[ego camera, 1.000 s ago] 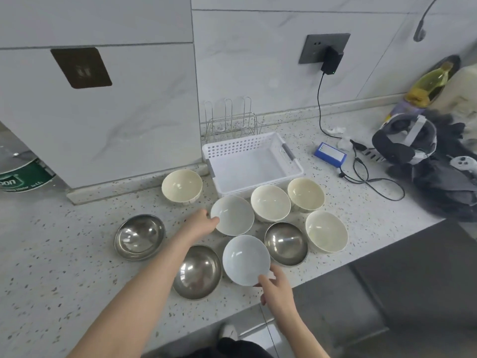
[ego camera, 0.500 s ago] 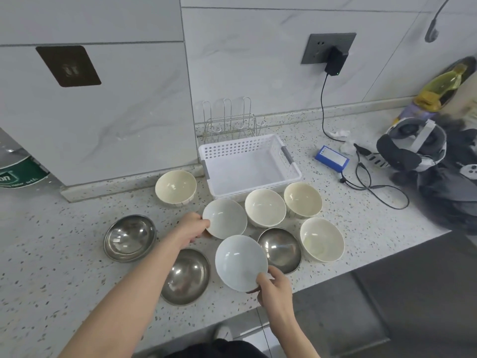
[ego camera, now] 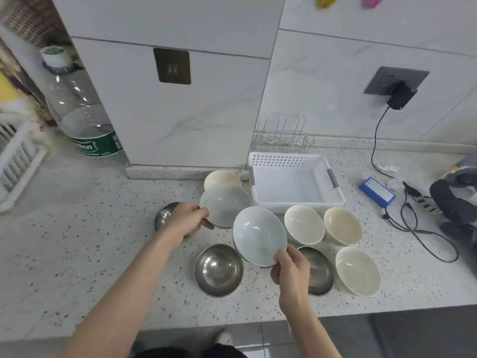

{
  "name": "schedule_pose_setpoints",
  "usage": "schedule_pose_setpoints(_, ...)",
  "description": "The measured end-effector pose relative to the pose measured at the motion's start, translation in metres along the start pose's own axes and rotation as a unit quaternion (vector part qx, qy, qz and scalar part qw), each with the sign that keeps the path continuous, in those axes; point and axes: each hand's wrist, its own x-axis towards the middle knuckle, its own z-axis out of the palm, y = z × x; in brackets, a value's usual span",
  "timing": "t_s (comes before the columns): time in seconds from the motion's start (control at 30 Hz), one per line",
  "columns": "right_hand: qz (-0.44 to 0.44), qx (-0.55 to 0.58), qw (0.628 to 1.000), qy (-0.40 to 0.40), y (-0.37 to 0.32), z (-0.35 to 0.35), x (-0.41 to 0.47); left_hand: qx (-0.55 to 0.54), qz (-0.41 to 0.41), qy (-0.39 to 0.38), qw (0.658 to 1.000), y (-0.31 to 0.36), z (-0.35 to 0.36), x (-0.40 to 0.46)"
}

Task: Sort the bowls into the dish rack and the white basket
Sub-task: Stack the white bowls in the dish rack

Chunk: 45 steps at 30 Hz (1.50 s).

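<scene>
1. Two pale blue-white bowls are up off the counter; the left hand (ego camera: 186,220) pinches the rim of one pale bowl (ego camera: 225,208), thumb over the edge, fingers curled under it; the right hand (ego camera: 291,267) grips the near rim of the other pale bowl (ego camera: 259,236), which is tilted toward the camera.
2. Both look glossy, shallow and empty inside.
3. Count: two pale ones in hand; four cream bowls, one behind the left-hand bowl (ego camera: 222,178) and three on the right (ego camera: 304,224) (ego camera: 342,225) (ego camera: 357,274); three steel bowls (ego camera: 219,270) (ego camera: 318,270) (ego camera: 163,215), the last mostly hidden by the left hand.
4. The white basket (ego camera: 291,161) sits empty just behind the bowls; the wire dish rack (ego camera: 281,136) stands behind it against the wall, so the basket is between the bowls and the rack.
5. Around: a big water bottle (ego camera: 80,109) far left, a blue box (ego camera: 377,191) and black cable (ego camera: 413,223) on the right, a charger (ego camera: 401,95) plugged into the wall.
</scene>
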Motion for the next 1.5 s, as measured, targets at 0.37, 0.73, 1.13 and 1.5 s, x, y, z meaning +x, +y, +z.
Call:
schedule_pose_setpoints(0.37,-0.04,0.05,0.997,-0.032,0.011,0.158,-0.035,-0.049,0.041,0.134,0.989,-0.033,-0.205,-0.051)
schedule_pose_setpoints(0.73,-0.001,0.06,0.997,-0.046,0.048,0.401,-0.104,-0.122,0.032,0.198,0.972,-0.126,-0.456,-0.094)
schedule_pose_setpoints(1.13,-0.077,-0.077,0.987,-0.116,0.023,0.546,-0.112,-0.227,0.041,0.236,0.944,-0.148,-0.578,-0.065)
schedule_pose_setpoints(1.5,-0.157,-0.306,0.922,-0.179,0.018,0.624,-0.083,-0.291,0.114,0.278,0.908,-0.137,-0.606,-0.015)
